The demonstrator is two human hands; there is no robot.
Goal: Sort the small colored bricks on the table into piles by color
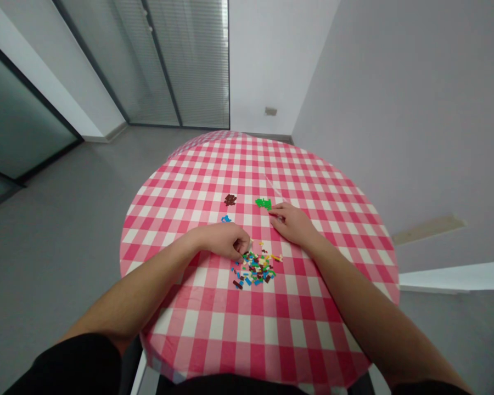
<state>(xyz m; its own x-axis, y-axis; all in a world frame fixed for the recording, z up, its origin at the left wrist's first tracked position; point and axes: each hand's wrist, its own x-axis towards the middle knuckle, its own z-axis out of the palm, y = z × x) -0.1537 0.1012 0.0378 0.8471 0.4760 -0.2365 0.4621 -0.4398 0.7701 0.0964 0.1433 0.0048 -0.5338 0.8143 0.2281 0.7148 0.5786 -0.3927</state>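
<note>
Logging items on round desk (251, 323), pink-and-white gingham cloth, viewed from near edge.

1. Mixed pile of small plastic bricks (255, 269): multicolour, loose, between desk ctr and near edge.
2. Green bricks (263, 204): single-colour heap, just far side of ctr.
3. Brown bricks (230, 199): small heap, left of green, well apart from it.
4. Blue bricks (226, 219): few only, just past L hand.

L hand (222, 241): fingers (243, 247) curled down, narrow grip at top rim of mixed pile; held piece, if any, hidden, can't tell.

R hand (292, 224): resting on cloth just beside green bricks, narrow grip; contents can't tell.

Handling note: pieces tiny, so fingertip pinch at pile rim, one at a time, best keeps heaps apart.

Also seen: grey floor (66, 230), glass partition w/ blinds (197, 66).
</note>
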